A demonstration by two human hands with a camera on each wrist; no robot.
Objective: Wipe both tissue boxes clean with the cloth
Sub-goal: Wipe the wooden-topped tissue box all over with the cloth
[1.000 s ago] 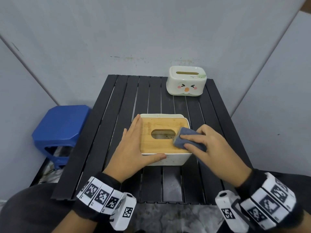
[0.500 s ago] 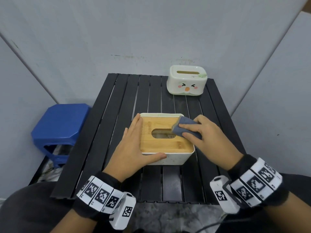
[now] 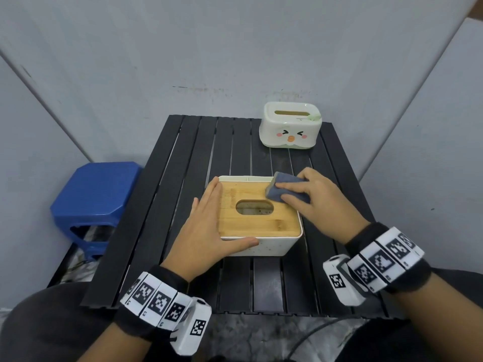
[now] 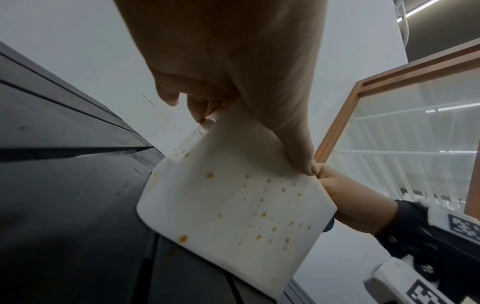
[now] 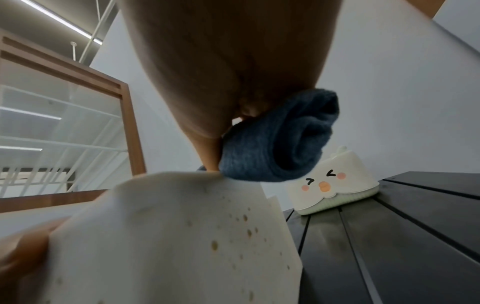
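Observation:
A white tissue box with a bamboo lid (image 3: 261, 226) sits mid-table; its white walls (image 4: 233, 205) (image 5: 182, 236) carry orange-brown specks. My left hand (image 3: 206, 220) lies flat on the lid's left edge, with the thumb (image 4: 298, 144) pressed against the front wall. My right hand (image 3: 321, 202) grips a folded blue-grey cloth (image 3: 277, 194) (image 5: 280, 144) and presses it on the lid's far right corner. A second white tissue box with a cartoon face (image 3: 290, 129) (image 5: 332, 181) stands untouched at the table's far right.
The black slatted table (image 3: 183, 178) stands in a corner of grey walls. A blue plastic stool (image 3: 96, 194) is beside its left edge. My knees are below the near edge, and a dark cable runs at lower right.
My right hand has slid the cloth from the lid's near right side to its far right corner. The left hand and the box have stayed put.

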